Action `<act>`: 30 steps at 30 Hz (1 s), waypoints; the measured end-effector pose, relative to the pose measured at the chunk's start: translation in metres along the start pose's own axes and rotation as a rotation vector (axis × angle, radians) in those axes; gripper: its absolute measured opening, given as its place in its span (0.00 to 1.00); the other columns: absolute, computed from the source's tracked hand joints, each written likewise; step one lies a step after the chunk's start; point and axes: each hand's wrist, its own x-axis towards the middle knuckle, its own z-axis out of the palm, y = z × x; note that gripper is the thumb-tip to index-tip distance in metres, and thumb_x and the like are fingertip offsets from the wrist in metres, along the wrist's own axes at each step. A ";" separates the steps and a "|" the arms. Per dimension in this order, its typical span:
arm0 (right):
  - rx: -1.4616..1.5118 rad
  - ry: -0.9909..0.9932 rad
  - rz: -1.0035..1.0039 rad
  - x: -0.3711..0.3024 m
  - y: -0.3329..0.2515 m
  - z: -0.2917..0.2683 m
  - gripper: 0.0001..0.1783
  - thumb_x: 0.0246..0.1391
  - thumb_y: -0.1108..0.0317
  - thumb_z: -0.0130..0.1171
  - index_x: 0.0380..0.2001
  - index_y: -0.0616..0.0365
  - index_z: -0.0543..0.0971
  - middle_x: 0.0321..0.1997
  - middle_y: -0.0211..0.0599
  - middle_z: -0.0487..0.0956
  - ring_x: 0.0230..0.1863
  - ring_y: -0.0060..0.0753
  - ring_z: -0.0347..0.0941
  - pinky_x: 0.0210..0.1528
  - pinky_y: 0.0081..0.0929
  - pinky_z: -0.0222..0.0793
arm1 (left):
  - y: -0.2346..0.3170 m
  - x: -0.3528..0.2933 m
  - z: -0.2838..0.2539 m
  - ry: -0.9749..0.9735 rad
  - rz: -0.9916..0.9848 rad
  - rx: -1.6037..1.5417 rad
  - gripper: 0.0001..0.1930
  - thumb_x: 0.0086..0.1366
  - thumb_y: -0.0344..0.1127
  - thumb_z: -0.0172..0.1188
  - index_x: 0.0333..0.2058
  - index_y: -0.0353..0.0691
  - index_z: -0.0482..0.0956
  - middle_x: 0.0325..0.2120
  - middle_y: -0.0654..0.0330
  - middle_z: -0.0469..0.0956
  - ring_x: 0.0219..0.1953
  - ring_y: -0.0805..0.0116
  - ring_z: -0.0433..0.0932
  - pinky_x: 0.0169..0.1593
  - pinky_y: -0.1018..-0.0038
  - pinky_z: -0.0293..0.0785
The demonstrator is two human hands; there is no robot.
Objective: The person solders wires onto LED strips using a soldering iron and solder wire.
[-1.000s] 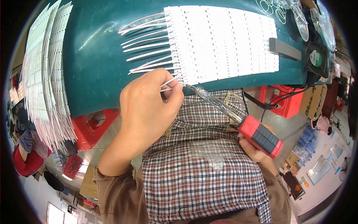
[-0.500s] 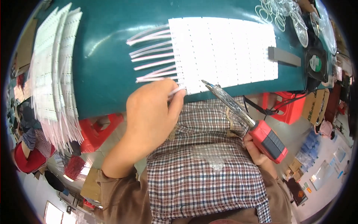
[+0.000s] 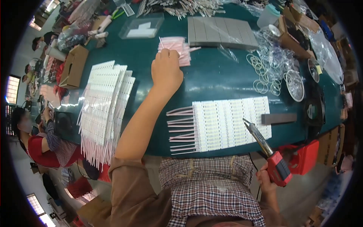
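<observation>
Green worktable (image 3: pixel 211 81), long, crowded, in a busy workshop.

Left hand (image 3: pixel 166 72): arm stretched far across the table, fingers pinched on the bundle of pink-and-white wires (image 3: pixel 177 47); the bundle lies under and just beyond the fingertips.

Right hand (image 3: pixel 266 181): low at the table's near edge, clenched around the red handle of a soldering iron (image 3: pixel 270 155); the iron's metal tip rises up and leftward from the grip, over the near right corner of the LED strip panel (image 3: pixel 230 123).

LED strip panel: white, flat on the table, between the two hands; short wire leads (image 3: pixel 181 130) stick out of its left edge.

Stack of finished strips (image 3: pixel 104 109): white, fanned, well left of the left forearm.

Grey block tray (image 3: pixel 221 32): just right of the left hand's grip, farther back.

Clear coiled rings (image 3: pixel 268 72): loose, above the iron's tip.

Red tool stand (image 3: pixel 302 157): just right of the right hand.

Another person (image 3: pixel 41 140): seated at far left, in a red top.
</observation>
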 end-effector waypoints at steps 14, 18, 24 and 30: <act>0.197 0.127 -0.048 0.035 -0.007 0.007 0.08 0.61 0.73 0.54 0.40 0.66 0.71 0.19 0.30 0.68 0.13 0.17 0.58 0.17 0.18 0.57 | -0.039 0.016 0.006 0.003 0.188 0.162 0.07 0.58 0.28 0.55 0.37 0.39 0.75 0.36 0.55 0.74 0.42 0.55 0.74 0.43 0.61 0.70; 0.214 0.118 -0.030 0.038 -0.007 0.010 0.08 0.62 0.72 0.54 0.40 0.66 0.71 0.18 0.30 0.68 0.13 0.16 0.57 0.18 0.17 0.56 | -0.047 0.007 0.017 0.107 0.155 0.123 0.07 0.59 0.29 0.55 0.37 0.39 0.74 0.37 0.55 0.74 0.43 0.55 0.74 0.44 0.61 0.69; 0.215 0.103 -0.040 0.040 -0.021 0.018 0.07 0.61 0.74 0.52 0.40 0.68 0.72 0.18 0.29 0.67 0.14 0.16 0.57 0.19 0.19 0.59 | -0.049 0.002 0.014 0.255 0.124 0.068 0.09 0.62 0.29 0.55 0.42 0.38 0.72 0.38 0.53 0.76 0.46 0.55 0.75 0.47 0.59 0.68; 0.265 0.068 0.031 0.032 -0.019 0.011 0.13 0.60 0.69 0.60 0.40 0.68 0.72 0.20 0.32 0.71 0.16 0.20 0.64 0.20 0.20 0.62 | -0.026 0.011 -0.018 0.236 -0.544 -0.615 0.11 0.74 0.33 0.49 0.48 0.31 0.66 0.42 0.44 0.78 0.44 0.41 0.77 0.47 0.56 0.72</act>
